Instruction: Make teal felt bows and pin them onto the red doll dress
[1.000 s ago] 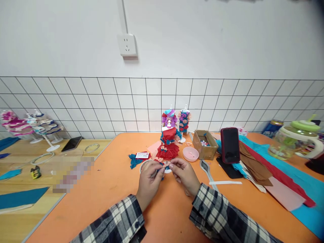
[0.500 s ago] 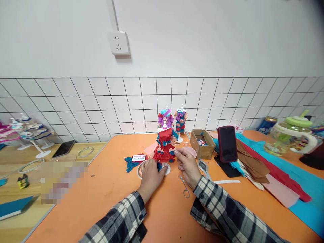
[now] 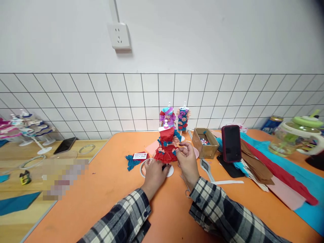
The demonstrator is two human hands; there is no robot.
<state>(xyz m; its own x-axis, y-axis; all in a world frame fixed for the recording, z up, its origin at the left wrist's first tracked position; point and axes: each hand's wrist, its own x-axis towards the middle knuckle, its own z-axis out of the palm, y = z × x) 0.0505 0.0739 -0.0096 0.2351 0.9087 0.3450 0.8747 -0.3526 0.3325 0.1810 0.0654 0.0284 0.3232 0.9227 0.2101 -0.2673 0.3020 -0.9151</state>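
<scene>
Clock from wearer's seat: scissors [image 3: 187, 193] at 1, on orange worktop [image 3: 113, 202]. Left hand [image 3: 155, 177] at 12, by the white base of the red dress form [image 3: 165, 153], fingers mostly hidden, can't tell grip. Form upright at 12. Right hand [image 3: 187, 163] at 1, fingers narrow at skirt's 3 o'clock edge, can't tell what's between. Cardboard box [image 3: 211, 152] at 1, farther out

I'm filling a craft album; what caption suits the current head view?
Left hand by the white base, right hand at the edge of a miniature red dress on an orange table.
</scene>
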